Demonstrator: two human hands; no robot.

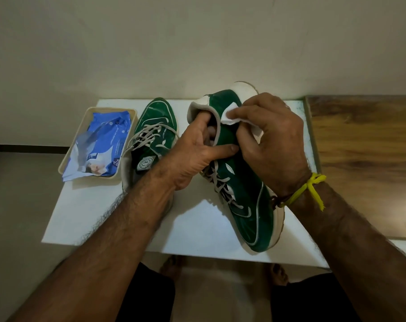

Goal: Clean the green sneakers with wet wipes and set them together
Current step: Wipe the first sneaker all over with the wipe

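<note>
White desk (127, 219), cream wall behind. Sneaker (246, 205) at R side, long axis toe-near/heel-far; L hand (197, 156) grips collar, R hand (274, 138) pinches wipe (230, 116) on heel. 2nd sneaker (155, 126) just L, nearer far edge.

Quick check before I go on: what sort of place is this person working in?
Probably a room at home, not a workshop. A small white table stands against a plain painted wall, with a wood-grain surface beside it, and the person's bare feet rest on a tiled floor.
</note>
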